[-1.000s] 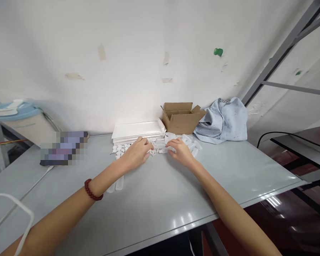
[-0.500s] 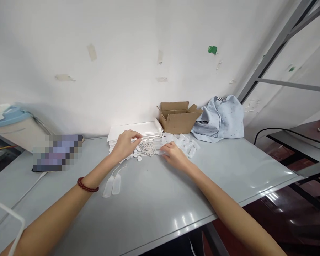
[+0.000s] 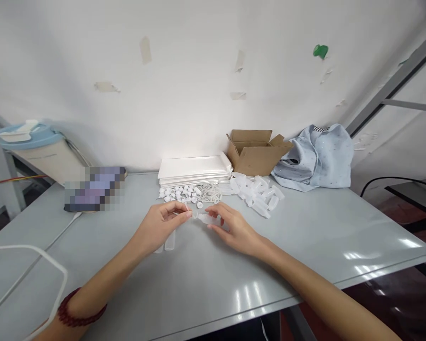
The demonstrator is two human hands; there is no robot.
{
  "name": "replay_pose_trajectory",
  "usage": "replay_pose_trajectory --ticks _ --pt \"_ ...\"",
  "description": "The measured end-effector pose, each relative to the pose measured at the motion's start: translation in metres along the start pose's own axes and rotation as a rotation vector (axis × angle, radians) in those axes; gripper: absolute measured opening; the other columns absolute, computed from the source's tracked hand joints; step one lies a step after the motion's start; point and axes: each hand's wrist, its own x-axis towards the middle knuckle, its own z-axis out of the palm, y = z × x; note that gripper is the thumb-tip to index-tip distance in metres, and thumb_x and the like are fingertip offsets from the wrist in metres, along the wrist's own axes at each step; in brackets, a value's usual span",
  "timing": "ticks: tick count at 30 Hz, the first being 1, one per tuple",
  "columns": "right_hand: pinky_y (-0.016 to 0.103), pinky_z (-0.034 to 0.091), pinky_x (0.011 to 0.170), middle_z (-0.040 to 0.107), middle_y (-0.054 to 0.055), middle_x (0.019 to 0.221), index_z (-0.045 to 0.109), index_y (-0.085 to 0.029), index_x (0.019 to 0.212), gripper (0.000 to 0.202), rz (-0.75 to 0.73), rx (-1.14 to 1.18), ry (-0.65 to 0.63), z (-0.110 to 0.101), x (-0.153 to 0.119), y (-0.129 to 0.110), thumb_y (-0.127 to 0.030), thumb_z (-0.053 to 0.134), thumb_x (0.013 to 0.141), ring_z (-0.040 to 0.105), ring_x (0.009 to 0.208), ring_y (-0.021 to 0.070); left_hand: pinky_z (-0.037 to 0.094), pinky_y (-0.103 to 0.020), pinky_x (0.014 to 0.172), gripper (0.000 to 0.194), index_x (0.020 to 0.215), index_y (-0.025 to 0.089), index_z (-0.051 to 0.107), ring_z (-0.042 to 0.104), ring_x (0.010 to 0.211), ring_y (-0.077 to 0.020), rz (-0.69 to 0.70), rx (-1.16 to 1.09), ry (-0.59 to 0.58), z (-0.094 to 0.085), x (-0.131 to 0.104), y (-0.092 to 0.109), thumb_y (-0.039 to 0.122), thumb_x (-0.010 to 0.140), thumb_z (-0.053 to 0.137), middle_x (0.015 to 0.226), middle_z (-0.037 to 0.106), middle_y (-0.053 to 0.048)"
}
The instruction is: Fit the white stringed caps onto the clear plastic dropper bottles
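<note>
Hands (image 3: 163,226) grasp white string (image 3: 187,206) (left) and translucent piece (image 3: 208,219) (right), well inside the near table edge (image 3: 248,313).

Table (image 3: 206,279), smooth, glossy grey; box (image 3: 257,161), matt brown cardboard; cloth (image 3: 332,161), soft, pale blue, pieces (image 3: 261,194), translucent plastic

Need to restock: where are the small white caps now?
In the head view, the white caps lie left of centre, in front of the white stack, beside the thin white loops.

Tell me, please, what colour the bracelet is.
The bracelet is dark red, seen best in the head view.
</note>
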Motion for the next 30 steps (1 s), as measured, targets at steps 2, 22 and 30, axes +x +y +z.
replay_pose_trajectory --ticks 2,22,30 --pt "0.034 0.05 0.073 0.058 0.009 0.105 0.05 -0.02 0.118 0.029 0.007 0.016 -0.007 0.003 0.0 -0.003 -0.022 0.051 0.089 0.057 0.092 0.0193 0.05 -0.033 0.076 0.03 0.077 0.02 0.063 0.061 0.08 -0.0208 0.0 -0.006 -0.029 -0.002 0.0 0.0 0.05 0.078 0.059 0.081 0.067 -0.003" --pt "0.027 0.05 0.073 0.056 0.004 0.108 0.055 -0.027 0.119 0.035 0.069 0.313 -0.041 0.001 -0.003 -0.019 -0.022 0.058 0.085 0.055 0.083 0.0128 0.047 -0.025 0.057 0.027 0.081 0.022 0.066 0.062 0.078 -0.0198 -0.044 -0.12 -0.067 0.016 -0.011 0.006 0.047 0.079 0.058 0.084 0.069 -0.001" --pt "0.027 0.05 0.066 0.061 0.004 0.101 0.057 -0.022 0.109 0.027 0.127 0.343 0.009 0.007 -0.005 -0.021 -0.027 0.062 0.083 0.057 0.072 0.011 0.043 -0.022 0.057 0.026 0.085 0.02 0.069 0.056 0.069 -0.0136 0.003 -0.143 -0.124 0.015 -0.013 0.004 0.043 0.083 0.056 0.08 0.066 0.0"
